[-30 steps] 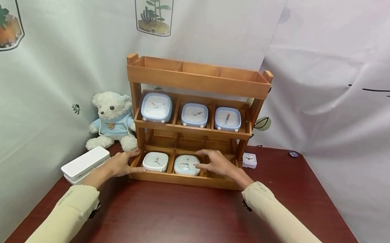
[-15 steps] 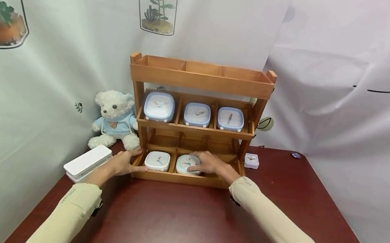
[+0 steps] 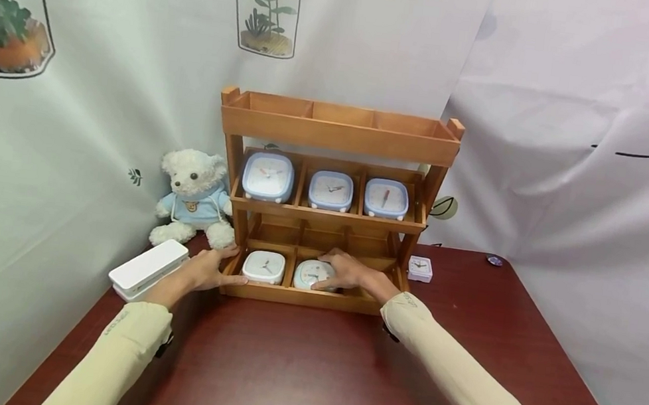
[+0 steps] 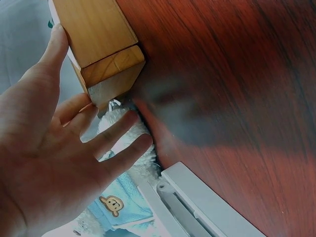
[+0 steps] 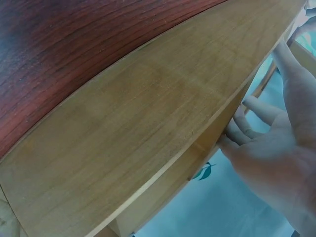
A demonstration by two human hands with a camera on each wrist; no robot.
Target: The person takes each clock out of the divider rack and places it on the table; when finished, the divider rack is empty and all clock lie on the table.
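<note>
A three-tier wooden shelf (image 3: 338, 136) stands on the table. My right hand (image 3: 355, 275) grips a pale alarm clock (image 3: 305, 274) in the middle compartment of the bottom tier. Its thumb lies over the clock face and the other fingers reach behind its top; in the right wrist view that hand is partly behind the shelf's front rail (image 5: 148, 108). My left hand (image 3: 202, 270) rests against the shelf's bottom left corner, thumb along the front rail, with two fingers extended freely in the left wrist view. A white alarm clock (image 3: 264, 267) sits in the compartment beside it.
Blue-rimmed clocks (image 3: 268, 176) fill the middle tier. A white teddy bear (image 3: 193, 197) in a blue hoodie sits left of the shelf, behind a white oblong case (image 3: 149, 267). A small square clock (image 3: 420, 269) stands right of the shelf; a small purple object (image 3: 495, 261) lies farther right.
My right hand has moved left onto the pale clock and taken hold of it. That clock sits slightly nearer the left divider. My left hand stays at the corner; the view has shifted slightly.
</note>
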